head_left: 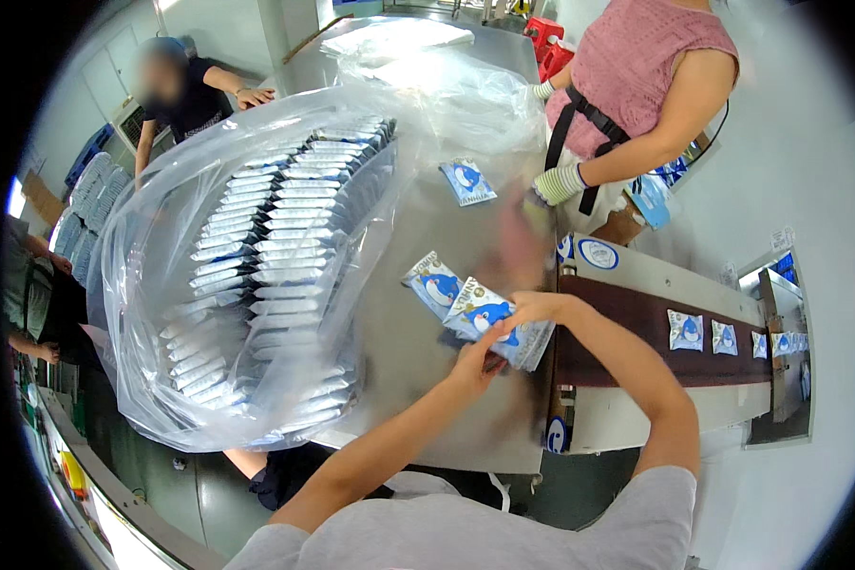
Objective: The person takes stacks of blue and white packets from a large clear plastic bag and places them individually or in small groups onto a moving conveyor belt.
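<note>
Grey shirt (484, 527), fingers (519, 312) gripping blue-white packets (483, 312)

Dark capital lettering (460, 302) on blue-white packets (484, 311)

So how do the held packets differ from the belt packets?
The held packets overlap in a bunch; the nearest belt packets lie spaced apart. The left hand and right hand grip the held packets; no hand touches the belt packets. Both carry a blue animal picture.

Glossy plastic packets (476, 306), metal table (399, 389)
</note>
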`<control>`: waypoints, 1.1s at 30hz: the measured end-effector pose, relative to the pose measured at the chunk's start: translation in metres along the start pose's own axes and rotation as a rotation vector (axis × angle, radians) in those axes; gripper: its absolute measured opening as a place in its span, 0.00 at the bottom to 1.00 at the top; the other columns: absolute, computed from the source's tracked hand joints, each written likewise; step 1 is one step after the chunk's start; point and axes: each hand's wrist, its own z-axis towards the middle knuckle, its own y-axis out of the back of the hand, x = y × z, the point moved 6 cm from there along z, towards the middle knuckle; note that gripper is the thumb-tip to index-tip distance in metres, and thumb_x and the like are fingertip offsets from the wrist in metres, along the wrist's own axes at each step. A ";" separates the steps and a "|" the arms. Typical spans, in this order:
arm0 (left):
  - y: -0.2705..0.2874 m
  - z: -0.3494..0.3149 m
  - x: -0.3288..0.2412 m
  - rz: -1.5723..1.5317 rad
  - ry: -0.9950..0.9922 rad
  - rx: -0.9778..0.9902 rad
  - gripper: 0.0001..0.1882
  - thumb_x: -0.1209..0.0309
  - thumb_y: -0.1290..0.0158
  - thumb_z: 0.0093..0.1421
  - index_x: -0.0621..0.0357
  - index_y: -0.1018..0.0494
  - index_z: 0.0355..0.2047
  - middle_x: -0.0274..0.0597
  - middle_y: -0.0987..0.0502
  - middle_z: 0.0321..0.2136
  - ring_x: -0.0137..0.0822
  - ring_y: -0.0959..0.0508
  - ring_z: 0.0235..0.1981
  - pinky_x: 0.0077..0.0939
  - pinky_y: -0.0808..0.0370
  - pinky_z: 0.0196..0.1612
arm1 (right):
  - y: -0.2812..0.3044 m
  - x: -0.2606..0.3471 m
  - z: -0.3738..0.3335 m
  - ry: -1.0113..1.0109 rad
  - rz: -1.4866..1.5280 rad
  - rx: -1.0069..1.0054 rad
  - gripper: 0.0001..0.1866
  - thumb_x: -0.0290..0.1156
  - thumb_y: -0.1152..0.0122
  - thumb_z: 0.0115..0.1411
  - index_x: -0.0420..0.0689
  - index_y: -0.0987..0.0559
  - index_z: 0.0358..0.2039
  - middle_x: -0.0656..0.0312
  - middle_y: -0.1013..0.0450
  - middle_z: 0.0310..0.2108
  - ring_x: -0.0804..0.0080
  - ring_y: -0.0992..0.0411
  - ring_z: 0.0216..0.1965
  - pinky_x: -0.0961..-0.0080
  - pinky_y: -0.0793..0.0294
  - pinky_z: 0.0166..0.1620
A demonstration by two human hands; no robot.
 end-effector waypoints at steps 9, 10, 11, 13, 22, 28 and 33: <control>0.028 -0.114 -0.101 0.525 -0.585 0.022 0.27 0.59 0.45 0.57 0.59 0.34 0.53 0.37 0.30 0.47 0.31 0.30 0.46 0.27 0.35 0.48 | -0.003 0.113 0.068 0.107 -0.038 -0.415 0.46 0.53 0.29 0.37 0.35 0.32 0.52 0.45 0.27 0.43 0.54 0.28 0.43 0.64 0.31 0.48; 0.014 -0.155 -0.109 0.709 -0.700 0.191 0.28 0.59 0.45 0.56 0.60 0.34 0.53 0.37 0.30 0.47 0.32 0.30 0.48 0.30 0.35 0.49 | -0.014 0.118 0.059 0.059 -0.148 -0.493 0.48 0.55 0.30 0.37 0.36 0.33 0.53 0.44 0.28 0.43 0.52 0.29 0.45 0.61 0.32 0.50; -0.001 -0.209 -0.120 0.825 -0.760 0.285 0.25 0.63 0.45 0.54 0.60 0.31 0.50 0.41 0.28 0.44 0.37 0.30 0.50 0.33 0.35 0.51 | -0.030 0.146 0.035 0.065 -0.352 -0.532 0.48 0.53 0.29 0.36 0.36 0.34 0.53 0.43 0.30 0.45 0.51 0.30 0.47 0.58 0.35 0.52; -0.015 -0.321 -0.150 1.396 -1.334 0.271 0.22 0.63 0.41 0.45 0.60 0.25 0.40 0.48 0.25 0.38 0.48 0.26 0.45 0.36 0.31 0.49 | -0.059 0.167 -0.010 0.102 -0.678 -0.691 0.47 0.48 0.27 0.35 0.35 0.35 0.53 0.42 0.32 0.47 0.48 0.33 0.50 0.54 0.38 0.54; 0.003 -0.321 -0.301 2.705 -0.938 -1.020 0.55 0.64 0.32 0.37 0.39 0.49 0.66 0.43 0.48 0.65 0.52 0.48 0.65 0.49 0.45 0.63 | -0.060 0.155 -0.024 0.225 -0.253 -0.774 0.42 0.43 0.25 0.33 0.33 0.33 0.46 0.45 0.31 0.41 0.51 0.30 0.44 0.62 0.31 0.46; 0.020 -0.342 -0.370 2.794 -1.166 -1.588 0.54 0.70 0.35 0.40 0.37 0.51 0.66 0.45 0.44 0.62 0.44 0.47 0.65 0.31 0.33 0.46 | 0.004 0.211 -0.119 0.682 0.258 -0.832 0.49 0.35 0.25 0.38 0.38 0.45 0.57 0.53 0.37 0.49 0.63 0.34 0.50 0.68 0.36 0.54; 0.052 -0.371 -0.423 2.397 -0.913 -1.229 0.14 0.73 0.42 0.45 0.57 0.23 0.35 0.53 0.22 0.36 0.50 0.21 0.35 0.38 0.25 0.36 | -0.004 0.356 -0.120 0.841 -0.197 -0.664 0.53 0.34 0.25 0.35 0.41 0.46 0.61 0.46 0.35 0.53 0.58 0.34 0.54 0.67 0.38 0.58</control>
